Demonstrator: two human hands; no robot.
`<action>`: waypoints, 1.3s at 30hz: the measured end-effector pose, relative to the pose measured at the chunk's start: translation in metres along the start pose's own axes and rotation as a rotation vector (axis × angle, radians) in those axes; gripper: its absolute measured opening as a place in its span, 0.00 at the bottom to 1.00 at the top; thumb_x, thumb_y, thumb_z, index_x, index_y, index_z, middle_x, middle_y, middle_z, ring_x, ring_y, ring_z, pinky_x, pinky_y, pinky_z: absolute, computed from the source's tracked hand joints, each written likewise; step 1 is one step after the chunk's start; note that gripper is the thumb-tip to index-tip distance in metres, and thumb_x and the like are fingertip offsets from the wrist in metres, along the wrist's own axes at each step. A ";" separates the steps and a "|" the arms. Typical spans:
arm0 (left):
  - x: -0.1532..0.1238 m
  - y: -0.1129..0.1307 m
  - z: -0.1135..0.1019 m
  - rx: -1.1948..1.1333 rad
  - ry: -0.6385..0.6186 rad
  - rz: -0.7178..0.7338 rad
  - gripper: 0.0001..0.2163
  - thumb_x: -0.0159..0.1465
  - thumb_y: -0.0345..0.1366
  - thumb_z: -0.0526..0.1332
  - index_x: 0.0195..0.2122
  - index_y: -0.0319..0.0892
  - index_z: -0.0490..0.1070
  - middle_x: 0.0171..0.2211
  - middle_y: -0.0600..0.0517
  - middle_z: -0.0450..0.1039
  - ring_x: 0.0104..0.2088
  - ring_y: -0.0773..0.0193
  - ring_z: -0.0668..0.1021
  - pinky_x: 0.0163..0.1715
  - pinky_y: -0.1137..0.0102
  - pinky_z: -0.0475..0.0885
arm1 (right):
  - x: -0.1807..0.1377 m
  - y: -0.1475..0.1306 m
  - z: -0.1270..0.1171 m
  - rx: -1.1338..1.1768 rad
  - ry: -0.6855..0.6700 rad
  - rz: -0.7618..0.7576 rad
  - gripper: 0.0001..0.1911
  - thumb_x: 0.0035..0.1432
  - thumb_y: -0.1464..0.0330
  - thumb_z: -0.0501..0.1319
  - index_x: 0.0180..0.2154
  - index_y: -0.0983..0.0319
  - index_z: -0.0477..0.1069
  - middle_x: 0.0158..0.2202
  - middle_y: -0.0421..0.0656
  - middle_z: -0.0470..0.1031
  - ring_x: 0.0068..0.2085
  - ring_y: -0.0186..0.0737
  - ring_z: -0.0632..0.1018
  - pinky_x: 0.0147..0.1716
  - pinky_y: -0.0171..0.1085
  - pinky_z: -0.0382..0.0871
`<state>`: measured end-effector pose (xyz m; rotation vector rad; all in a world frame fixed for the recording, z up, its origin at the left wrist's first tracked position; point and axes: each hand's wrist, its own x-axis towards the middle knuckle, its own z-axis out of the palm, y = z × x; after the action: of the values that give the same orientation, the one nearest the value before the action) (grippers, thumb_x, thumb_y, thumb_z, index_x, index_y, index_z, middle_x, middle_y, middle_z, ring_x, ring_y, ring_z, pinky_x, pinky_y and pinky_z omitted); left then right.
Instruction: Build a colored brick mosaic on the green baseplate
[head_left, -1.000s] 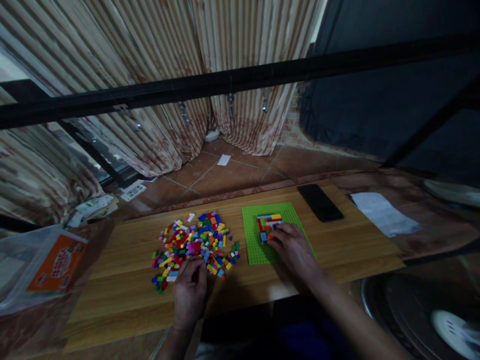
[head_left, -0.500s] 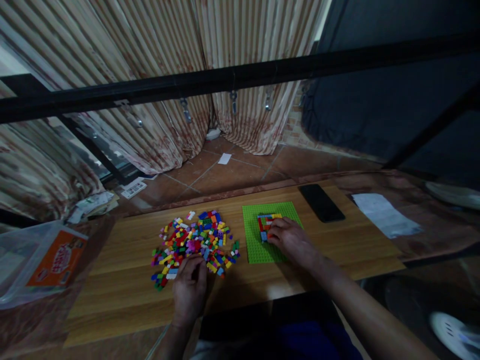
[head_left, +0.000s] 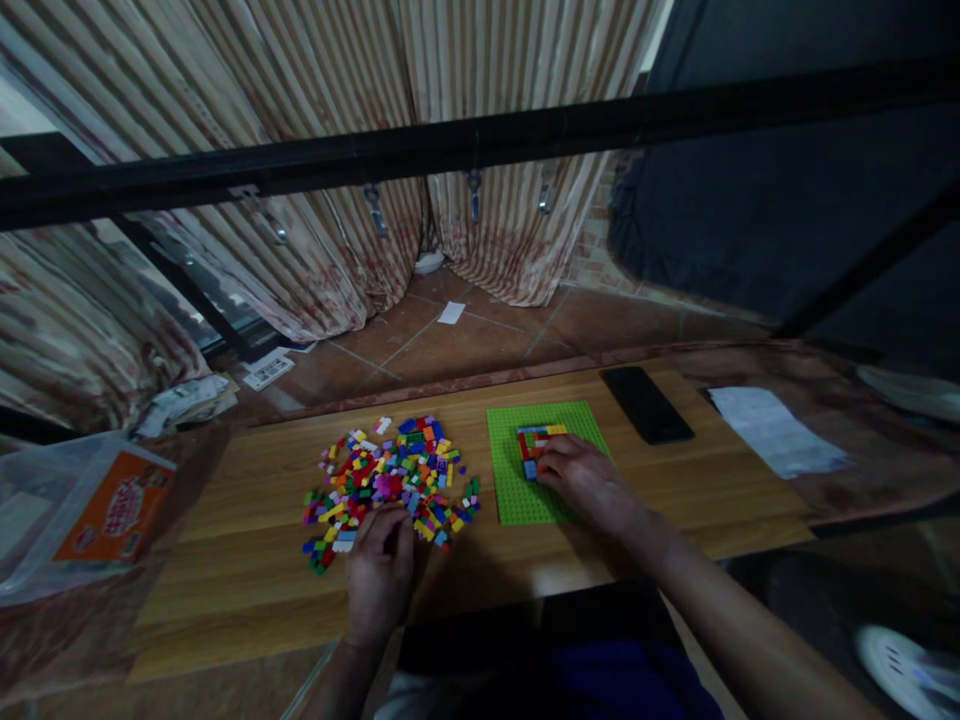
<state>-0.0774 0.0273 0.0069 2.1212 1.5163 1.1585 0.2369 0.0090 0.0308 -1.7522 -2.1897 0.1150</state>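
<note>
A green studded baseplate (head_left: 517, 505) lies on the wooden table. On it stands a low frame of toy bricks (head_left: 524, 446) in red, blue and yellow. My right hand (head_left: 583, 478) reaches over the plate with its fingers closed at the frame's right side, on a toy brick mostly hidden under the fingertips. To the left, a loose pile of small multicoloured bricks (head_left: 386, 480) is spread on the table. My left hand (head_left: 381, 570) rests at the near edge of this pile, fingers curled together; whatever they hold, if anything, is hidden.
A black phone (head_left: 646, 405) lies right of the baseplate on the wooden table (head_left: 240, 560). Beyond the table's right end is a white paper sheet (head_left: 776, 430). A clear plastic box (head_left: 45, 500) with an orange label stands at the left. A dark bar (head_left: 450, 145) crosses before the curtains.
The view has shifted slightly. Both hands stay in nearly the same places, the right fingers still at the brick frame and the left still curled beside the pile.
</note>
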 end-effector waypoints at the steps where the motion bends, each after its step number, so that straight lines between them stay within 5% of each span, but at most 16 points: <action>1: 0.000 0.000 0.000 -0.001 -0.005 -0.003 0.08 0.64 0.40 0.58 0.32 0.44 0.74 0.35 0.49 0.76 0.38 0.60 0.79 0.41 0.66 0.75 | 0.000 0.000 0.000 0.001 -0.003 -0.003 0.07 0.62 0.69 0.59 0.33 0.59 0.77 0.40 0.45 0.77 0.46 0.46 0.74 0.51 0.47 0.69; 15: -0.002 -0.002 0.001 0.029 -0.020 0.000 0.07 0.65 0.38 0.58 0.34 0.43 0.73 0.36 0.49 0.76 0.38 0.61 0.78 0.42 0.67 0.74 | 0.010 0.007 0.005 -0.028 -0.088 -0.025 0.09 0.63 0.67 0.58 0.32 0.58 0.77 0.38 0.45 0.76 0.45 0.46 0.73 0.50 0.47 0.66; 23: -0.003 -0.005 0.002 0.019 -0.015 0.002 0.08 0.65 0.38 0.57 0.34 0.43 0.74 0.36 0.49 0.76 0.37 0.61 0.78 0.40 0.68 0.74 | 0.001 -0.003 0.012 -0.044 0.036 0.013 0.10 0.64 0.69 0.56 0.34 0.60 0.76 0.44 0.47 0.76 0.47 0.46 0.74 0.51 0.47 0.68; 31: -0.004 -0.003 0.003 0.013 -0.011 -0.014 0.08 0.65 0.37 0.57 0.34 0.43 0.74 0.35 0.49 0.76 0.37 0.61 0.78 0.40 0.68 0.74 | -0.020 0.003 0.010 0.107 0.318 0.164 0.17 0.61 0.67 0.57 0.52 0.59 0.71 0.53 0.50 0.72 0.54 0.50 0.72 0.56 0.52 0.67; 36: -0.003 -0.002 0.002 0.030 -0.008 -0.007 0.07 0.64 0.37 0.57 0.35 0.43 0.74 0.35 0.49 0.76 0.36 0.61 0.78 0.38 0.69 0.74 | -0.013 0.038 0.003 0.262 0.151 0.196 0.33 0.56 0.58 0.62 0.61 0.59 0.62 0.63 0.51 0.62 0.63 0.53 0.65 0.61 0.54 0.60; 39: -0.003 -0.003 0.003 0.029 0.007 -0.004 0.07 0.64 0.37 0.57 0.35 0.43 0.74 0.35 0.50 0.76 0.36 0.62 0.78 0.37 0.69 0.74 | -0.001 0.053 0.003 0.329 0.100 0.193 0.28 0.61 0.58 0.56 0.60 0.60 0.64 0.61 0.51 0.65 0.62 0.50 0.66 0.61 0.53 0.60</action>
<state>-0.0778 0.0263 0.0017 2.1346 1.5487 1.1505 0.2856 0.0208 0.0134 -1.7330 -1.8072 0.4000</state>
